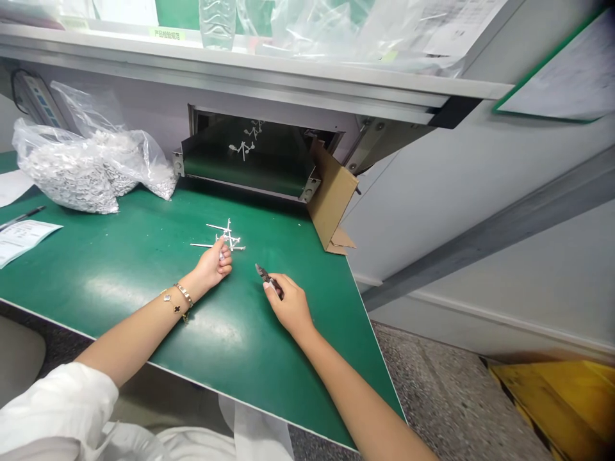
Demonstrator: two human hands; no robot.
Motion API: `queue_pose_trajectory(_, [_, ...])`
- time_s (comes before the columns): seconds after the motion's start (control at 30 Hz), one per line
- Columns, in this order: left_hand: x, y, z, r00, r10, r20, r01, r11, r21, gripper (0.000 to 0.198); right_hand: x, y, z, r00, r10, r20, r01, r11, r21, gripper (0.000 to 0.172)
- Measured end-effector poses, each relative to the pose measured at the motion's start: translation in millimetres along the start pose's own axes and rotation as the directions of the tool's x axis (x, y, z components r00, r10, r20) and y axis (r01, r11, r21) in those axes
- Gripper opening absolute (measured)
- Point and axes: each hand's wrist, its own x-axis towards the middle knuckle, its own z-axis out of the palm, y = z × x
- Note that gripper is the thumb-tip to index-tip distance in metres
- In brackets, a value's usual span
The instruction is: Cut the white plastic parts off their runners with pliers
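My left hand (214,264) is closed above the green table, its thumb and fingers curled in. Small bits of white show between the fingers, and the thumb tip meets a cluster of thin white branched plastic pieces (230,239). How many of these the fingers grip cannot be made out. To the right, my right hand (291,302) is wrapped round a pair of small cutting pliers (262,274). Their dark jaws point up and left towards the white pieces, apart from them. Most of the handles are hidden in the palm.
Clear bags full of small white parts (86,173) stand at the back left. A conveyor chute (250,168) behind the hands carries more white branched pieces (241,150). A cardboard piece (331,198) leans at its right. Paper (26,238) and a pen (24,216) lie left.
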Motion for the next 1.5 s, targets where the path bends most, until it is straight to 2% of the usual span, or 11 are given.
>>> queue_pose_trajectory(0.13, [10, 9, -3.7, 1.0, 0.001, 0.012, -0.002, 0.993, 0.116, 0.045, 0, -1, 0, 1.0, -0.022, 0.005, 0.022, 1.0, -0.009, 0.022])
queue_pose_trajectory(0.23, [18, 14, -3.7, 0.998, -0.067, -0.012, 0.068, 0.988, 0.136, 0.046, 0, -1, 1, 1.0, -0.027, 0.01, 0.027, 0.999, -0.019, 0.022])
queue_pose_trajectory(0.33, [25, 17, -3.6, 0.989, -0.143, -0.034, 0.146, 0.972, 0.183, 0.042, 0, -2, 1, 0.999, -0.023, 0.022, 0.024, 0.999, -0.032, 0.022])
queue_pose_trajectory(0.4, [27, 18, -3.7, 0.988, -0.147, -0.04, 0.152, 0.963, 0.221, 0.035, 0, -2, 1, 0.999, -0.024, 0.029, 0.025, 0.999, -0.036, 0.022])
queue_pose_trajectory(0.53, [19, 11, -1.8, 0.997, -0.076, -0.02, 0.079, 0.964, 0.254, 0.023, 1, -1, 0, 0.999, -0.021, 0.032, 0.022, 0.999, -0.033, 0.022])
queue_pose_trajectory(0.63, [4, -1, 2.4, 0.997, 0.02, 0.071, -0.043, 0.94, 0.338, 0.02, 1, -1, 0, 0.999, -0.021, 0.028, 0.022, 0.999, -0.03, 0.022])
queue_pose_trajectory(0.73, [-11, -15, 7.1, 0.981, 0.082, 0.178, -0.16, 0.861, 0.483, 0.021, 1, -1, -1, 0.999, -0.035, 0.017, 0.035, 0.999, -0.01, 0.022])
queue_pose_trajectory(0.93, [-23, -29, 9.3, 0.95, 0.082, 0.301, -0.263, 0.729, 0.632, 0.028, 0, -1, -4, 0.998, -0.062, -0.018, 0.063, 0.997, 0.053, 0.022])
queue_pose_trajectory(1.03, [-25, -29, 9.4, 0.948, 0.034, 0.318, -0.246, 0.714, 0.655, 0.028, 0, 0, -5, 0.997, -0.071, -0.04, 0.074, 0.995, 0.066, 0.022])
queue_pose_trajectory(1.3, [-28, -28, 15.0, 0.954, -0.09, 0.286, -0.11, 0.783, 0.612, 0.025, -1, 1, -3, 0.991, -0.12, -0.056, 0.121, 0.993, 0.018, 0.024])
queue_pose_trajectory(1.5, [-29, -26, 17.1, 0.962, -0.112, 0.249, -0.077, 0.764, 0.641, 0.027, -1, 6, -3, 0.979, -0.198, -0.056, 0.193, 0.977, -0.09, 0.024])
